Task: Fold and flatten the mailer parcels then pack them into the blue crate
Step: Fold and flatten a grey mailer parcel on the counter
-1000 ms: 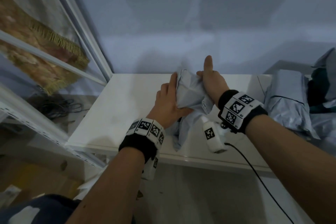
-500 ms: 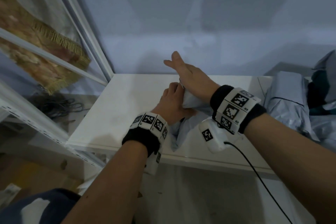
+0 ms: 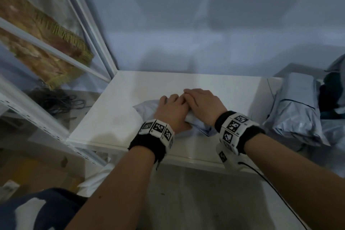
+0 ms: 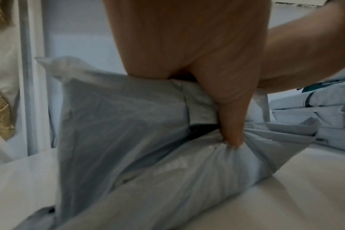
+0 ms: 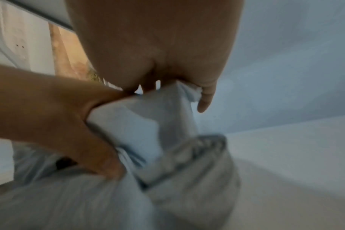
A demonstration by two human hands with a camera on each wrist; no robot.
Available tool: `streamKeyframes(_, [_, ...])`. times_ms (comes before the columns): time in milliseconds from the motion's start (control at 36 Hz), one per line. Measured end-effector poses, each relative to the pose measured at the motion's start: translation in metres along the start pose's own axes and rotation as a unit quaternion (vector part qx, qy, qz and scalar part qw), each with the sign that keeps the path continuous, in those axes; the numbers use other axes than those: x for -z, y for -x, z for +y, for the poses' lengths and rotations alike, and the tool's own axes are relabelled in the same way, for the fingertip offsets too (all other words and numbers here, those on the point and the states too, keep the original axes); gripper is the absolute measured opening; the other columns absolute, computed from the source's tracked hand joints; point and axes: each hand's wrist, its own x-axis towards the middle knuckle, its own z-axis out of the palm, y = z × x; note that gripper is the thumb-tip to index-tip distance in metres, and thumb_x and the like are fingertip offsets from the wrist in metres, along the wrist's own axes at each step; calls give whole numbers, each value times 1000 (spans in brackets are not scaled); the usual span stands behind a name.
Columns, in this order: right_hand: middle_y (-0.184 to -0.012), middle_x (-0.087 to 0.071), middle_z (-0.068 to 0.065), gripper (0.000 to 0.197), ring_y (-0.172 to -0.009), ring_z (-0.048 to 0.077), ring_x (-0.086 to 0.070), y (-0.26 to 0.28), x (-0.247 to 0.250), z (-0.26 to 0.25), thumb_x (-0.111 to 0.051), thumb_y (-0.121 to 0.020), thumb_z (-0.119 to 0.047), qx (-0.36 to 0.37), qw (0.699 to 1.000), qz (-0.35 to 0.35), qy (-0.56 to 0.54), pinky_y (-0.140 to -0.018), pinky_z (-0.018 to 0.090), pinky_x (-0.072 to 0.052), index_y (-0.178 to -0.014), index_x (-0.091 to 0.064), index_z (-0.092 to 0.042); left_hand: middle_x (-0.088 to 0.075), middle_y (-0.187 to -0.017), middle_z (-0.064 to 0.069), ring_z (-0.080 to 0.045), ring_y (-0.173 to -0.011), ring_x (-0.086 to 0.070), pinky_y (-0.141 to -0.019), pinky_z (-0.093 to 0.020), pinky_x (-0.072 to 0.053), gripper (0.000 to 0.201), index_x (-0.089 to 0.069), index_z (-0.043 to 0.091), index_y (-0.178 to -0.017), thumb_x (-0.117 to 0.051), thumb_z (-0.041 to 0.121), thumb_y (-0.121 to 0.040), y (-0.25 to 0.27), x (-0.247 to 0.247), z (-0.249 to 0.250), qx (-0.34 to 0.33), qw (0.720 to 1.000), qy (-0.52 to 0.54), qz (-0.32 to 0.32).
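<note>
A crumpled grey mailer parcel (image 3: 144, 107) lies folded on the white table (image 3: 121, 99). My left hand (image 3: 171, 107) is on top of it, fingers over the fold. In the left wrist view its thumb (image 4: 231, 133) digs into the plastic of the parcel (image 4: 118, 124) and pinches the fold. My right hand (image 3: 202, 102) lies flat across the parcel's right part, its fingers overlapping the left hand's. The right wrist view shows the right palm (image 5: 167, 54) pressing down on the folded parcel (image 5: 140, 124). No blue crate is in view.
A stack of grey mailer parcels (image 3: 296, 110) sits at the table's right end, with something dark teal (image 3: 328, 95) behind it. A glass panel in a white frame (image 3: 89, 24) stands at the left. The wall runs along the back. The table's front edge (image 3: 186, 157) is under my wrists.
The right hand came down from above the parcel and now lies flat on it. The parcel has gone from standing up to squashed low. The left hand stayed on it.
</note>
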Motion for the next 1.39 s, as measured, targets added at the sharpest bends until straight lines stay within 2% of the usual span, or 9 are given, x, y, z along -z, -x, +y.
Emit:
streamKeyframes(111, [-139, -52, 12, 46, -129, 28, -45, -5, -22, 16, -31, -103, -33, -13, 995, 55, -86, -112, 33, -29, -138, -48, -9, -32, -151, 6, -20, -131, -36, -108, -42, -25, 81, -32, 22, -143, -62, 52, -74, 0, -5, -6, -15, 1000, 14, 17])
streamKeyframes(222, [-132, -56, 15, 39, -123, 30, -50, -9, -26, 22, -33, -104, -22, -6, 995, 52, -87, -106, 39, -34, -130, -54, -4, -27, -154, 6, -18, -137, -31, -115, -44, -17, 91, -21, 23, -149, -62, 58, -75, 2, -7, -11, 4, 1000, 19, 13])
streamKeyframes(389, [-110, -69, 8, 61, -101, 31, -62, -10, -27, 22, -23, -94, -51, 77, 991, 106, 21, -91, 44, -47, -111, -66, -10, -38, -144, 11, -21, -129, -41, -108, -53, -26, 90, -21, 39, -145, -58, 71, -70, 9, -2, -20, 60, 998, 21, -3])
streamKeyframes(528, [-150, -35, 4, 106, -137, 28, -29, -3, -20, 15, -37, -72, -84, 81, 997, -13, 17, -114, 44, -28, -148, -29, -11, -50, -126, 11, -23, -114, -52, -95, -48, -39, 85, -25, 39, -142, -57, 67, -68, 4, 5, -30, 57, 997, 40, -23])
streamKeyframes(667, [-159, -9, 5, 124, -146, 31, -7, 2, -7, 11, -70, -62, -71, 78, 987, -100, 98, -116, 50, -23, -153, 2, -28, -51, -126, 15, -20, -112, -53, -96, -48, -39, 86, -37, 37, -136, -62, 70, -61, 0, 6, -32, 58, 996, 67, -30])
streamKeyframes(833, [-145, -34, 7, 110, -131, 30, -32, -3, -24, 21, -80, -65, -42, 110, 991, -15, 74, -105, 46, -39, -153, -16, -22, -45, -138, 13, -19, -124, -47, -104, -50, -32, 84, -37, 32, -137, -62, 69, -66, 5, 2, -30, 58, 997, 50, -13])
streamKeyframes(1055, [-152, -29, 7, 94, -136, 27, -27, -10, -16, 27, -75, -78, -42, 101, 994, -42, 32, -113, 30, -18, -152, -20, -22, -19, -157, 5, -23, -146, -13, -113, -64, 4, 102, -8, 40, -150, -52, 81, -68, 21, 5, -45, 65, 997, -22, -37])
streamKeyframes(1278, [-160, -14, 6, 84, -146, 24, -14, -16, 1, 28, -67, -86, -44, 35, 995, -93, -11, -118, 32, -10, -152, -18, -30, 4, -160, 1, -26, -148, 8, -116, -59, 2, 111, 2, 41, -150, -64, 73, -67, 41, 11, -64, 118, 992, -9, -47])
streamKeyframes(1389, [-160, -17, 6, 80, -146, 22, -16, -15, 8, 32, -67, -87, -39, 39, 993, -109, -31, -116, 29, -10, -152, -21, -29, -2, -159, 0, -28, -145, -5, -116, -50, -19, 107, 0, 40, -151, -73, 54, -73, 46, 6, -70, 93, 994, 33, -36])
